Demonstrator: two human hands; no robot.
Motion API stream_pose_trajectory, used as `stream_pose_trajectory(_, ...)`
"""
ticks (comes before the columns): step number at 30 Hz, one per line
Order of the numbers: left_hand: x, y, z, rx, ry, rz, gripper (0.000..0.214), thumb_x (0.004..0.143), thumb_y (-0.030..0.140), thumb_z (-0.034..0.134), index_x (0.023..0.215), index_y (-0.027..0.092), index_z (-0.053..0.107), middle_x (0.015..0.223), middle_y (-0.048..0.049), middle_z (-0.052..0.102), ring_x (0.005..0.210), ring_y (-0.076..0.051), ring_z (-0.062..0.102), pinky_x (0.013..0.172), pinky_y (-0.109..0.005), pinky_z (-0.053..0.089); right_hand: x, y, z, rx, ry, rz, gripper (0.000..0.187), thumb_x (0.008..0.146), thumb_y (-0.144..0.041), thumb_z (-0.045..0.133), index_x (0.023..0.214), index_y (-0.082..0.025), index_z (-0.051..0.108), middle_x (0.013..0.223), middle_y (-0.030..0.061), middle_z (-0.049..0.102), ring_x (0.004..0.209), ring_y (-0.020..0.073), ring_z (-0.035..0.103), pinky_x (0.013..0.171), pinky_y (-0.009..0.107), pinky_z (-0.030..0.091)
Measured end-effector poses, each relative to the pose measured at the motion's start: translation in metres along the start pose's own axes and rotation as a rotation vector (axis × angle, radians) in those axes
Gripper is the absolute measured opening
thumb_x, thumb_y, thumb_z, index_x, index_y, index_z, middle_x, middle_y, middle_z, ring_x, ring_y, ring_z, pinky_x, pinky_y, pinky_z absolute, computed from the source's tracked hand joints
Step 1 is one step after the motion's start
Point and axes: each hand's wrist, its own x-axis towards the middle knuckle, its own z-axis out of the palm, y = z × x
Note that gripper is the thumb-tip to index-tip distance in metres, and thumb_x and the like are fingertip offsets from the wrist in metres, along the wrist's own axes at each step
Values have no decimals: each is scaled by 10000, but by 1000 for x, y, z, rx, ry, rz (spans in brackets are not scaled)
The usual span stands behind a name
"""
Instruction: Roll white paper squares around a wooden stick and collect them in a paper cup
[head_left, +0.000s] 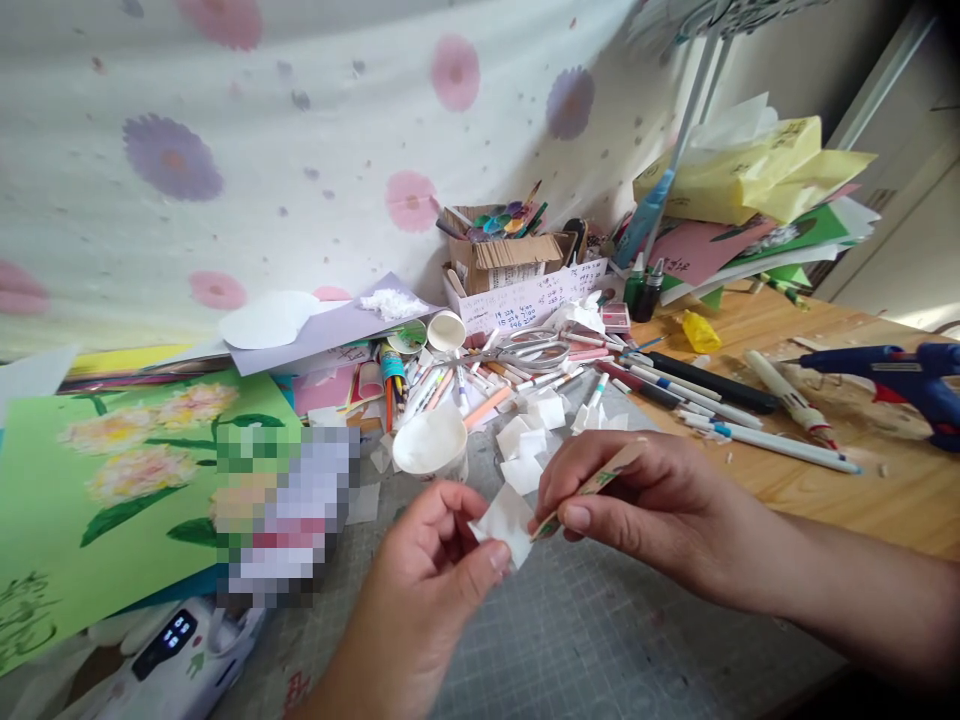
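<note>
My left hand (427, 580) pinches a small white square of paper (504, 518) between thumb and fingers, low in the middle of the view. My right hand (637, 500) comes in from the right and grips a thin stick (592, 485) with a green and brown pattern. The stick's lower tip touches the edge of the white square. Both hands hover over a grey cutting mat (570, 640). More white paper squares (525, 450) lie on the mat just beyond the hands, beside a white paper cup (431, 442).
A heap of pens and markers (525, 375) with scissors (536, 350) lies behind the hands. A blue glue gun (900, 380) rests on the wooden table at right. A green flower picture (112, 480) is at left, a cardboard box (510, 260) at the back, stacked papers (750, 190) at upper right.
</note>
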Motion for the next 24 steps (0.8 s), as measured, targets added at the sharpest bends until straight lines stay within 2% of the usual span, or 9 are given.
stream_pose_trajectory(6,-1,0,1,-5,-8,-22,154,714,204,733,786,203,596,674,44,642,626,-113,525,613,-234,416,-2,0,5,-31,-23,-35,63,880,-165,627,826,-133,633,794,39,669,690,103,606,635,203,498)
stream_pose_trajectory(13,-2,1,2,-11,9,-7,165,691,194,743,772,204,599,641,52,619,605,-113,523,596,-237,404,-1,1,10,-72,-43,17,155,900,-241,599,833,-105,631,753,58,656,658,118,596,606,225,489)
stream_pose_trajectory(24,-1,3,2,-12,-21,-8,157,714,190,727,757,199,577,640,49,637,613,-109,528,596,-225,398,0,0,7,-56,-21,-13,119,895,-195,589,808,-118,614,754,59,655,670,114,614,615,217,501)
